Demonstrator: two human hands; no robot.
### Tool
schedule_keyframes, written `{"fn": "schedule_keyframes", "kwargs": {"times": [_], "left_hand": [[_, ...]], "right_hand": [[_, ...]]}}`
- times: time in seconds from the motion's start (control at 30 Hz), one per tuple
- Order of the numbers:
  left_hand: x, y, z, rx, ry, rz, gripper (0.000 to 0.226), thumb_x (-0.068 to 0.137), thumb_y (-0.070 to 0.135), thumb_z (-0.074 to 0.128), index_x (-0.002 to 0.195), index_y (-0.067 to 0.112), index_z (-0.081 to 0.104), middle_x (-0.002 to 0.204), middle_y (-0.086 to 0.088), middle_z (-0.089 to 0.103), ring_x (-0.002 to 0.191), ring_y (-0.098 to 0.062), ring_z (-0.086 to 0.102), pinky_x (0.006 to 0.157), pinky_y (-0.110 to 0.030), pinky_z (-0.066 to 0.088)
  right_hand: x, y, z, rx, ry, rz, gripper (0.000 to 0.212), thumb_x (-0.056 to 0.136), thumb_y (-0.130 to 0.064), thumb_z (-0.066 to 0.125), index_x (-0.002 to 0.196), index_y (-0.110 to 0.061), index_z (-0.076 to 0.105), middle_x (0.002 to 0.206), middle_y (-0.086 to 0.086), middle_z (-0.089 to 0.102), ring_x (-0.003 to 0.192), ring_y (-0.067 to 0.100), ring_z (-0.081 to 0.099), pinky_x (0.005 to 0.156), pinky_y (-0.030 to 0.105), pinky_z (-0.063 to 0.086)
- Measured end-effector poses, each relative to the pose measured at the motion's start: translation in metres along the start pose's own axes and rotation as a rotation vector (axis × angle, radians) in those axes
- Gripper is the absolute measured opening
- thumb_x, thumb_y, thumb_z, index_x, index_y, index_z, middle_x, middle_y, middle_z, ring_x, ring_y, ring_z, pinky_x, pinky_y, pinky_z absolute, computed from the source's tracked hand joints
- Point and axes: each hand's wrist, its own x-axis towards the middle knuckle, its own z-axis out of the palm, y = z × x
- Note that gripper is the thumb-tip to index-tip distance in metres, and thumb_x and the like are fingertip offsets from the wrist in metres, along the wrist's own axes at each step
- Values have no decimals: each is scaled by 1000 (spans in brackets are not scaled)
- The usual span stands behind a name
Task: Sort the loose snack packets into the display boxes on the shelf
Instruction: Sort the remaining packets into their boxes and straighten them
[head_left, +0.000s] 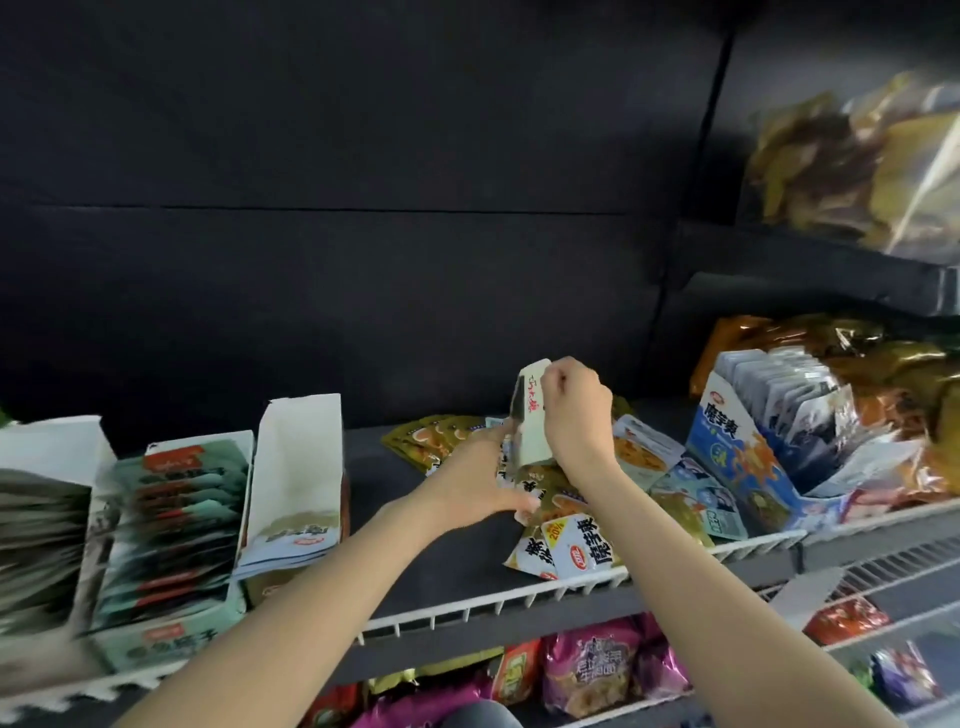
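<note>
Loose snack packets (566, 540) lie in a heap on the dark shelf (447, 551), some yellow-green, some white and blue. My right hand (574, 410) pinches the top of a pale upright box or packet (532, 415) standing in the heap. My left hand (483, 478) reaches into the heap just left of it, fingers among the packets; what they hold is hidden. A green display box (171, 525) full of packets stands at the left. Beside it stands a white display box (298, 467). A blue display box (753, 447) with grey packets stands at the right.
A white wire rail (467, 613) runs along the shelf's front edge. Large bags of dried goods (883, 374) fill the right side, with more on the shelf above (857, 156). Purple and red bags (597, 670) sit on the shelf below. Another box of packets (36, 540) stands at the far left.
</note>
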Motion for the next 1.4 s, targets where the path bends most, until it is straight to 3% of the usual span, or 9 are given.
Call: {"fn": "schedule_keyframes", "kwargs": {"times": [0.1, 0.2, 0.33, 0.5, 0.7, 0.97, 1.1, 1.23, 1.4], "left_hand": [[-24, 13, -21, 118, 324, 12, 50, 84, 31, 65, 130, 19, 49, 119, 1, 63, 110, -15, 58, 90, -34, 49], [-55, 23, -54, 219, 581, -7, 28, 96, 24, 49, 116, 8, 61, 102, -11, 69, 97, -28, 61, 74, -36, 49], [-101, 27, -107, 61, 672, -37, 32, 94, 24, 56, 121, 9, 62, 112, -10, 67, 103, -26, 58, 74, -24, 41], [-166, 19, -164, 36, 719, 57, 30, 88, 19, 64, 117, 10, 66, 110, -3, 69, 101, -15, 64, 82, -22, 47], [-234, -9, -226, 13, 969, 112, 10, 88, 11, 63, 94, 17, 60, 90, 16, 63, 85, 4, 59, 74, -7, 49], [-276, -70, -265, 168, 939, -119, 12, 91, 17, 60, 99, 9, 64, 95, 4, 67, 84, -10, 61, 66, -10, 43], [-281, -90, -266, 209, 839, -144, 13, 90, 20, 61, 88, 7, 60, 85, -5, 68, 81, -17, 63, 72, -26, 48], [-283, -89, -260, 225, 848, -3, 13, 90, 19, 60, 103, 21, 59, 94, 9, 66, 87, -4, 61, 76, -17, 46], [-286, -91, -257, 346, 779, 18, 18, 90, 15, 59, 106, 23, 62, 101, 9, 64, 89, -4, 60, 84, -26, 50]], "right_hand": [[-12, -28, -5, 307, 8, 97, 33, 99, -16, 36, 70, -7, 49, 64, 1, 50, 54, 11, 46, 46, 14, 36], [-28, -56, -7, 639, -129, 185, 34, 100, -28, 38, 98, -3, 61, 90, 4, 69, 87, 13, 67, 68, 30, 58], [-48, -83, 3, 401, -271, 31, 42, 91, -27, 60, 130, -21, 44, 116, -2, 57, 107, 15, 57, 91, 39, 53], [-80, -135, 32, 398, -340, -209, 11, 88, -15, 65, 89, -25, 68, 91, -3, 73, 87, 14, 69, 84, 42, 56], [-117, -202, 94, 408, -304, -291, 6, 89, -18, 63, 85, -15, 67, 83, -2, 71, 81, 17, 66, 79, 45, 55], [-144, -230, 166, 341, -516, -264, 10, 89, -17, 61, 91, -18, 71, 89, -3, 73, 87, 16, 68, 83, 35, 56], [-145, -234, 168, 169, -452, -391, 7, 89, -18, 61, 90, -16, 68, 80, -6, 66, 72, 12, 59, 61, 14, 43], [-142, -234, 167, 114, -350, -526, 19, 90, -15, 57, 79, -28, 63, 76, -3, 68, 69, 20, 60, 65, 31, 48], [-137, -230, 173, -215, -560, -596, 26, 89, -5, 45, 92, -21, 65, 98, 4, 67, 86, 27, 65, 77, 42, 55]]}}
